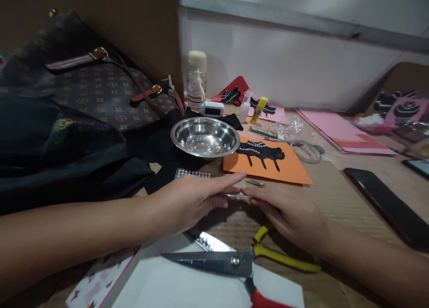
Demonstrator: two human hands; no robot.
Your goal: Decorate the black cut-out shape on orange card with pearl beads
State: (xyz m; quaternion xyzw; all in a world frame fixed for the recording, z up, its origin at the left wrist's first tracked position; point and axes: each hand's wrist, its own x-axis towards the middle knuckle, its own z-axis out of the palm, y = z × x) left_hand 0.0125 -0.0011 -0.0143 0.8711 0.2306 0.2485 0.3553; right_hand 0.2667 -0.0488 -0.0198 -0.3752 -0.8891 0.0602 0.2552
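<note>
My left hand (197, 194) and my right hand (291, 205) meet fingertip to fingertip over brown cardboard (338, 205). Between them runs a thin, pale strip (238, 195), too small to name, pinched from both sides. The left index finger stretches forward above it. Just beyond lies an orange card (268, 172) bearing a black cut-out shape (263, 151) with rows of white pearl beads. A sheet of stick-on pearls (192, 173) is partly hidden behind my left hand. Open scissors (231, 261) with yellow and red handles rest in front of my hands on a white surface (174, 281).
A steel bowl (205, 138) stands behind the hands, near a bottle (197, 80), a glue stick (259, 110) and a small white device (212, 109). A tape roll (305, 151) and a black phone (385, 207) lie right. A patterned bag (117, 89) fills the left.
</note>
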